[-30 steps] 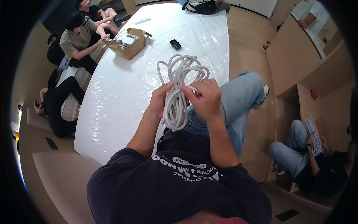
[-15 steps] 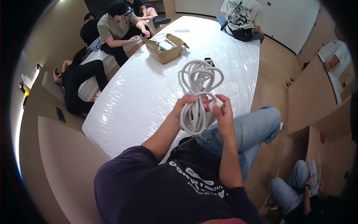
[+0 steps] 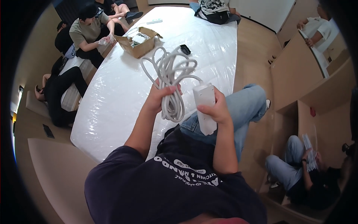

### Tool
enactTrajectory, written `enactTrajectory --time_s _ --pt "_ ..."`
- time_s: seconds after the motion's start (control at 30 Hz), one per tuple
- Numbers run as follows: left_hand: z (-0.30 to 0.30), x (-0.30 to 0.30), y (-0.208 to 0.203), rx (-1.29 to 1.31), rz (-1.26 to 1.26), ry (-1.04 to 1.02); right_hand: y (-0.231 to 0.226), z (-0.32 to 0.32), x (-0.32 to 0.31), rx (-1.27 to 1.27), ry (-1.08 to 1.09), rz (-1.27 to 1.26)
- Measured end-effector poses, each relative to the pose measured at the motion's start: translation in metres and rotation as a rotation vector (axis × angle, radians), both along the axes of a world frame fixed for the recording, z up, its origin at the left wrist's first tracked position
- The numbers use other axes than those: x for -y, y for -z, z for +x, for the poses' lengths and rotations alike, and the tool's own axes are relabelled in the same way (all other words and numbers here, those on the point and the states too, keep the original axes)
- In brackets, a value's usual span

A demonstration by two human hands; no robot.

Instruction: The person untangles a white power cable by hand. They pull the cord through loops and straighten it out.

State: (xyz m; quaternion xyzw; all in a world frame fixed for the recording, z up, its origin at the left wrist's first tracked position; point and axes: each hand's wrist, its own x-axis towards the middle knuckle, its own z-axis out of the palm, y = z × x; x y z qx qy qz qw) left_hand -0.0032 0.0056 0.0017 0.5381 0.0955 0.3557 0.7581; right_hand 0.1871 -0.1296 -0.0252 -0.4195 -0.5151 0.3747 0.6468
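Mattress [image 3: 108,108]: one
Pale cable coil [image 3: 174,106]: one, over the mattress
White power strip [image 3: 204,102]: one, over the mattress
Cardboard box [image 3: 143,49]: one, on the mattress
Black tray-like piece [image 3: 185,49]: one, on the mattress
Slim white bar [image 3: 154,21]: one, on the mattress

Gry cable [image 3: 173,109], wht pwr strip [image 3: 203,98], brn box [image 3: 143,49].

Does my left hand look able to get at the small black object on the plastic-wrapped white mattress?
Probably not: your left hand is closed around the looped pale grey cable, and the small black object lies farther up the white mattress, beyond the held loops.
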Motion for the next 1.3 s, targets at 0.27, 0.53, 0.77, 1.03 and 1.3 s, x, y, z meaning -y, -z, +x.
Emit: enactTrajectory --time_s 0.27,0.53,0.77,1.03,1.3 --pt "0.040 0.056 0.048 -0.225 0.229 -0.121 0.017 -0.001 0.043 -0.216 0.238 0.047" --pt "0.045 0.094 0.051 -0.178 -0.018 0.073 0.023 -0.012 0.044 -0.367 0.208 0.066" --pt "0.046 0.083 0.045 -0.214 0.046 0.074 0.022 -0.013 0.022 -0.071 0.402 0.144" --pt "0.056 0.058 0.006 -0.211 0.276 0.191 0.011 -0.012 -0.004 -0.049 0.427 0.369" --pt "0.110 0.057 0.038 -0.249 0.218 0.162 0.059 0.061 0.022 -0.080 0.784 0.081"
